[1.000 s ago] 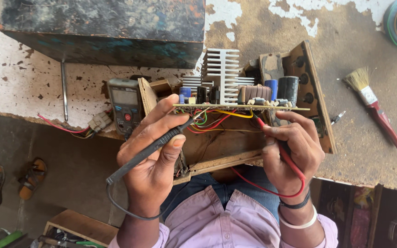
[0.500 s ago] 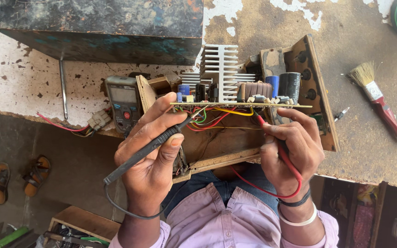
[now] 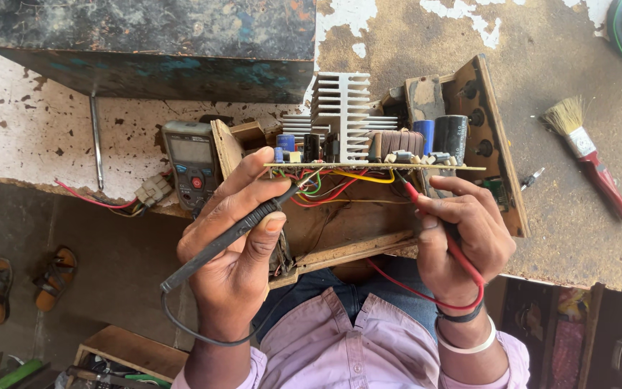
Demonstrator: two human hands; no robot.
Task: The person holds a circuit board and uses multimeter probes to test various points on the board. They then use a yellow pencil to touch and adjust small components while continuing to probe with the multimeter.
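The left hand (image 3: 235, 256) grips the black probe (image 3: 228, 238) and the right hand (image 3: 462, 241) grips the red probe (image 3: 433, 216), both tips under the circuit board (image 3: 376, 166), and I think they must stay steady on separate points.

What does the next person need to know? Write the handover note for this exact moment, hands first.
Left hand: grips the black probe, tip at the underside of the circuit board near its left end.
Right hand: grips the red probe, tip at the board's underside right of centre.
The board stands on edge in the open wooden case, heat sink facing away. The multimeter lies left of the case; its reading cannot be made out. A paintbrush lies to the right.
Done: both probes placed.
Left: reading the meter; further points, by the look of it.
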